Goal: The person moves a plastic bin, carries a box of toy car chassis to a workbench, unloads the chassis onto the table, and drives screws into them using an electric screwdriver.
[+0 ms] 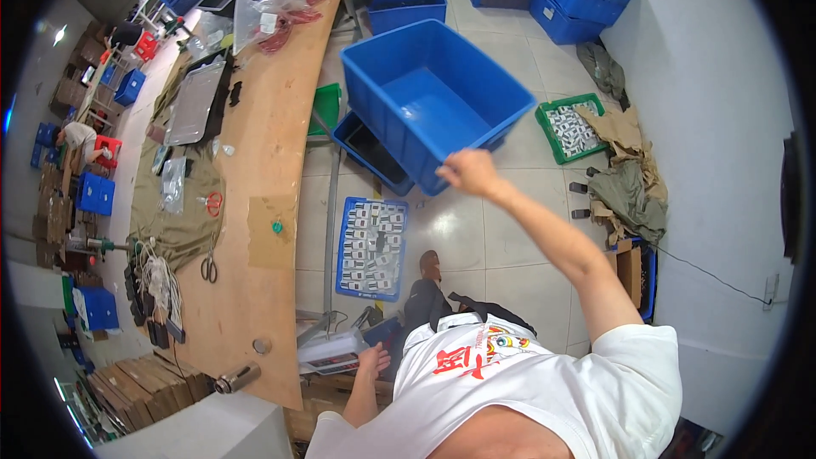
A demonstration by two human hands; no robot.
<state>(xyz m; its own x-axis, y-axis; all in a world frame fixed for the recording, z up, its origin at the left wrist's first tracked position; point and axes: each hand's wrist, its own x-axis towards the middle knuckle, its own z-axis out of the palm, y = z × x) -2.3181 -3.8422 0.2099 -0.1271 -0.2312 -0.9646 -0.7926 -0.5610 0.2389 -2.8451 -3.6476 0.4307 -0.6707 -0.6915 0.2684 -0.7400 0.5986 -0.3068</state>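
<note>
A large blue plastic bin (387, 89) stands tilted ahead of me, its blue inside floor showing. My right hand (470, 172) is closed on its near right corner at the rim, the arm stretched forward. Part of another blue bin (395, 178) with a dark inside shows beneath and to the left of it. Low at my left side, my left hand (372, 363) has its fingers apart and holds nothing. It is beside a clear-lidded plastic box (333, 347) under the table edge; whether it touches the box I cannot tell.
A shallow blue tray (342, 246) of small white-and-black pieces lies on the floor. To the right sits a green crate (546, 138) of similar pieces, near brown paper (625, 132). The wooden table (268, 136) at left bears scissors (209, 268). Blue crates (571, 17) stand behind.
</note>
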